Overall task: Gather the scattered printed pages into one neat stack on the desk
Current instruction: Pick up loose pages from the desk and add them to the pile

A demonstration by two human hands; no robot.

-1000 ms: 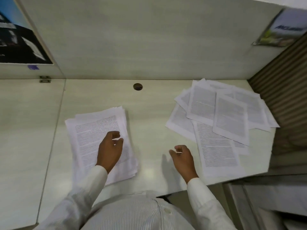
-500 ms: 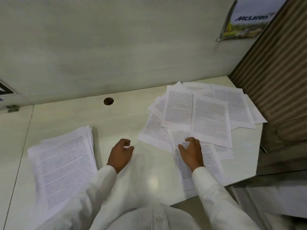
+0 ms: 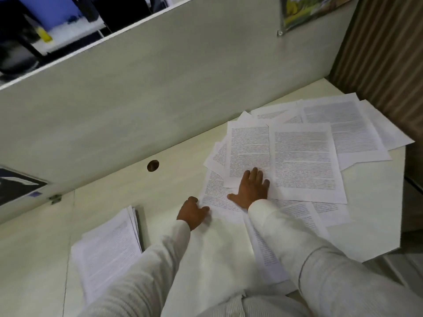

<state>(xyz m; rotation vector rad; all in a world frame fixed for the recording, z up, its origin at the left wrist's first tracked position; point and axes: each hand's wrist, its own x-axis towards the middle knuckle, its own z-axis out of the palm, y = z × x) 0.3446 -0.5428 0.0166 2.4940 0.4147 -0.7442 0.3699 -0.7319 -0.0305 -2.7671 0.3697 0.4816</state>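
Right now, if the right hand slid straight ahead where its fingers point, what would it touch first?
The right hand would slide up the printed page that its fingers touch; beyond that, probably the divider wall.

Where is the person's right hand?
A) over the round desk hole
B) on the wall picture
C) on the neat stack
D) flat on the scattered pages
D: the right hand lies flat, fingers spread, on the scattered pages, apart from the stack.
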